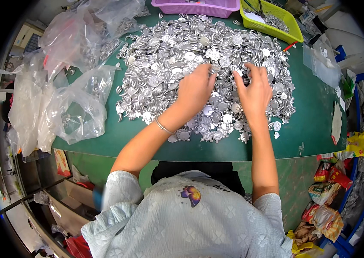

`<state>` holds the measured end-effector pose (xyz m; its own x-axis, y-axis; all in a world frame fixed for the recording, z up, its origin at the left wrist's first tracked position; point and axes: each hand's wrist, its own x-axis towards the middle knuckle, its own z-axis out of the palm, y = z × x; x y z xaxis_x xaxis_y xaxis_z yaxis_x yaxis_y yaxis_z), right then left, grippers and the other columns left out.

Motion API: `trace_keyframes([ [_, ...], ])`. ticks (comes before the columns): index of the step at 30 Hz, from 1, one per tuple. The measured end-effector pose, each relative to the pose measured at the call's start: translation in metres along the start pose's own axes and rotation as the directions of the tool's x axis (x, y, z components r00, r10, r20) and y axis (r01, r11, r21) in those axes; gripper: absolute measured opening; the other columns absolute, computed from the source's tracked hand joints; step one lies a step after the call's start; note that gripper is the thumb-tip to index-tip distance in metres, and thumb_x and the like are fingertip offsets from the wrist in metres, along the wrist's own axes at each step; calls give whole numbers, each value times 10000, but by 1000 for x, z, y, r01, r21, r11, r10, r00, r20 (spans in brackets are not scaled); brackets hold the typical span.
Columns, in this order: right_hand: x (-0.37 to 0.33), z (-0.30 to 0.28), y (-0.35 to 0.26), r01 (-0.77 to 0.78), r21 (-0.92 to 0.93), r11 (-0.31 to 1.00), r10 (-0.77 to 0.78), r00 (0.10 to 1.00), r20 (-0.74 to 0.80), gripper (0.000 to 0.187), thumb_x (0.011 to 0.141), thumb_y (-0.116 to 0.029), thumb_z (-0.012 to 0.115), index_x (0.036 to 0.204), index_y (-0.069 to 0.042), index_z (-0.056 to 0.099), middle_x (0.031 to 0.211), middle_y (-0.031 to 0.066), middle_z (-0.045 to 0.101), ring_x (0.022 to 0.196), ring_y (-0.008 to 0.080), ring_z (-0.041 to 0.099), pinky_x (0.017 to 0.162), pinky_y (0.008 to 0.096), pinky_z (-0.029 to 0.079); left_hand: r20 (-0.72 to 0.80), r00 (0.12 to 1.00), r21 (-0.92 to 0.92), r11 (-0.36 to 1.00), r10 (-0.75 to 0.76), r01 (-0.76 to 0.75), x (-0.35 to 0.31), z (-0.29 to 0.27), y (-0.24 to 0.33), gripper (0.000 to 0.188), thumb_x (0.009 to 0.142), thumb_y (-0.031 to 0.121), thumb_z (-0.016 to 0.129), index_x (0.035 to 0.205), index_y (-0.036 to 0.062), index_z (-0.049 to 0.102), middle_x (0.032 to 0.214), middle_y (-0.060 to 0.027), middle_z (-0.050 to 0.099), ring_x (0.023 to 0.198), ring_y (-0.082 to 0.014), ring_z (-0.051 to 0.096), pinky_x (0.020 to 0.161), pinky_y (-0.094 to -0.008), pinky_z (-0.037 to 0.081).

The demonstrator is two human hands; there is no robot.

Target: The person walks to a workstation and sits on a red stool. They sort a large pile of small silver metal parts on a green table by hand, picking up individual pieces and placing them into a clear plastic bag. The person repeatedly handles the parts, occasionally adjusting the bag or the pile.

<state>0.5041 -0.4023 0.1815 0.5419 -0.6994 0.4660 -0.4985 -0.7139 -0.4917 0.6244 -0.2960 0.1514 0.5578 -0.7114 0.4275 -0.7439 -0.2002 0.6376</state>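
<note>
A wide heap of small silvery metal pieces [160, 64], many of them round medallions and others curved, covers the middle of the green table [311, 124]. My left hand [195, 88] is over the centre of the heap, fingers curled and thumb close to them. Whatever lies at those fingertips is too small to make out. To its right, my right hand [255, 92] reaches onto the heap with thumb and fingers apart, touching or just above the pieces. A thin bracelet [163, 125] circles my left wrist.
Crumpled clear plastic bags [78, 107] lie along the table's left side, some with metal pieces inside. A purple basket [197, 8] and a yellow-green basket [272, 30] stand at the back. A red stick [290, 46] lies right of the heap. Coloured packets [326, 219] fill the lower right.
</note>
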Motion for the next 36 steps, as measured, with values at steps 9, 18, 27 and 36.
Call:
trace_keyframes([
  [9,-5,2,13,-308,721,621,241,950,198,203,802,-91,650,981,-30,577,882,78,626,501,73,444,420,240,322,669,704,-736,-343,-237,584,-10,-45,-5,217,876,207,557,949,4,583,812,-82,565,519,-98,418,390,-193,272],
  [18,-10,-4,9,-351,691,632,152,930,334,173,823,-78,630,983,-15,642,702,7,508,560,108,440,493,215,344,-3,1000,-19,1000,-19,19,0,-4,14,233,746,233,742,849,39,664,681,-102,616,580,-236,596,549,-319,474],
  [27,2,10,-12,182,-193,964,-129,958,257,197,787,-162,667,984,-148,670,794,96,549,630,300,588,564,392,455,87,974,-263,938,-211,227,3,-3,10,113,824,151,627,831,40,608,702,-55,594,532,-164,538,456,-273,417],
  [36,-2,0,9,-280,710,647,54,945,324,115,816,-135,642,852,-30,614,729,20,481,679,111,475,543,257,383,674,711,-720,-393,-200,572,-17,-43,-2,204,888,212,505,789,34,491,782,-78,545,606,-93,444,378,-188,255],
])
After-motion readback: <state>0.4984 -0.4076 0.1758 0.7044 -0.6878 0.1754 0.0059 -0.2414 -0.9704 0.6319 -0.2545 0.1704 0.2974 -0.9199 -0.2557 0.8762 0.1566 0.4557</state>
